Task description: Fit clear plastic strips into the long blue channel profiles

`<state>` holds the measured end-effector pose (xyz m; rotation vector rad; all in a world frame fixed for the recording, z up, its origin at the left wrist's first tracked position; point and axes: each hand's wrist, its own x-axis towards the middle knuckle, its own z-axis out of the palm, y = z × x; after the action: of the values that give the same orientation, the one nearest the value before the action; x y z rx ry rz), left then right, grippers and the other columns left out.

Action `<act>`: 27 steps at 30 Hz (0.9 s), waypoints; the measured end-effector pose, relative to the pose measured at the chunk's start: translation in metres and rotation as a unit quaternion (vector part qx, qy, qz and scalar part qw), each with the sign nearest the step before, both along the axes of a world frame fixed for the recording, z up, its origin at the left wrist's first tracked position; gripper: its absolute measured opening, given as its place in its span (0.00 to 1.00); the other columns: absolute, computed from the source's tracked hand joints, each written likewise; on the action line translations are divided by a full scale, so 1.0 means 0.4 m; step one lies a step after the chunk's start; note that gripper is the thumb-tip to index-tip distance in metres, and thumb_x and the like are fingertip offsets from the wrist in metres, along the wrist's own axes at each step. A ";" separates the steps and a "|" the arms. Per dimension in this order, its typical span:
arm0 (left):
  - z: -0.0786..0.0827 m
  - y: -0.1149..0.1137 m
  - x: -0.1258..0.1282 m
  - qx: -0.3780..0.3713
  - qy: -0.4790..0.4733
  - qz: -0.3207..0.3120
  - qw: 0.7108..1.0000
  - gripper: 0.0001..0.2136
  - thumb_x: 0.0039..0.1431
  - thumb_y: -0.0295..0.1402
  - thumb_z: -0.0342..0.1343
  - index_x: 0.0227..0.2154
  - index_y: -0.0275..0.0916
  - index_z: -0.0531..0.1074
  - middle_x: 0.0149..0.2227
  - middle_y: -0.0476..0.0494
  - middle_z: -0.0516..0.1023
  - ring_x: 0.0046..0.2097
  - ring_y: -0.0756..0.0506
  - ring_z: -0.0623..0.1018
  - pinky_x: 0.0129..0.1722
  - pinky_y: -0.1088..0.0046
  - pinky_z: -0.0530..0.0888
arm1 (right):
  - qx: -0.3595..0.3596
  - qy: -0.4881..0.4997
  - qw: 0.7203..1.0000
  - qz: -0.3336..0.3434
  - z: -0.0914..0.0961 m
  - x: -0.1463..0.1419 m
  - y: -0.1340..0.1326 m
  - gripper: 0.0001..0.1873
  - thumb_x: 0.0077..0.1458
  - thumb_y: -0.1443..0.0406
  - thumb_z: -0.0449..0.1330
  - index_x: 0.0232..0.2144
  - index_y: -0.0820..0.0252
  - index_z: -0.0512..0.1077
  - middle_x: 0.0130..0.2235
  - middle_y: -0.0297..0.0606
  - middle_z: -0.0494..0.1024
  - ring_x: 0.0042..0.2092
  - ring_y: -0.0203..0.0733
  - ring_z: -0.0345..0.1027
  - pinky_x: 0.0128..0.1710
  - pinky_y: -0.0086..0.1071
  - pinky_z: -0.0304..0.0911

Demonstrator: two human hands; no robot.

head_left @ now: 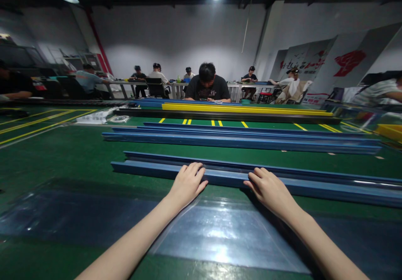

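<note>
A long blue metal beam (pixel 150 169) lies across the green floor right in front of me, running left to right. My left hand (pixel 187 183) rests on its near edge with the fingers curled over the top. My right hand (pixel 269 187) lies on the same edge a little to the right, fingers bent over it too. Both arms reach forward from the bottom of the view. A shiny dark sheet (pixel 216 234) lies on the floor under my forearms, just short of the beam.
More blue beams (pixel 238 139) lie parallel farther out, then a yellow beam (pixel 245 109) on a dark one. Yellow lines mark the green floor (pixel 56 154). A person (pixel 207 88) sits behind the beams, and others sit at tables along the back wall.
</note>
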<state>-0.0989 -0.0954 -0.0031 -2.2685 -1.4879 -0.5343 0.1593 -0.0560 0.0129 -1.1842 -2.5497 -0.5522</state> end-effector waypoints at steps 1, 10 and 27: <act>-0.001 0.000 0.000 0.002 -0.001 -0.001 1.000 0.12 0.57 0.35 0.50 0.42 0.35 0.66 0.47 0.37 0.71 0.49 0.41 0.68 0.42 0.66 0.65 | 0.000 0.000 1.000 0.000 0.000 0.000 0.000 0.18 0.60 0.59 0.44 0.26 0.60 0.67 0.28 0.39 0.67 0.32 0.40 0.58 0.31 0.31 0.52; -0.002 0.002 -0.002 0.005 0.008 0.000 1.000 0.12 0.56 0.35 0.51 0.41 0.33 0.67 0.47 0.36 0.71 0.49 0.40 0.69 0.42 0.65 0.66 | -0.009 0.000 1.000 -0.002 0.005 -0.001 -0.003 0.16 0.60 0.59 0.45 0.26 0.60 0.67 0.28 0.39 0.67 0.32 0.40 0.58 0.31 0.31 0.52; -0.007 0.006 -0.003 0.022 0.007 -0.005 1.000 0.12 0.55 0.35 0.52 0.39 0.33 0.68 0.46 0.36 0.72 0.48 0.40 0.70 0.42 0.65 0.68 | -0.009 0.003 1.000 0.003 0.000 0.001 0.003 0.15 0.59 0.60 0.47 0.26 0.60 0.66 0.28 0.39 0.66 0.32 0.40 0.58 0.31 0.31 0.51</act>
<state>-0.1001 -0.0929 -0.0058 -2.2426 -1.4434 -0.5477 0.1598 -0.0549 0.0127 -1.1813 -2.5581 -0.5243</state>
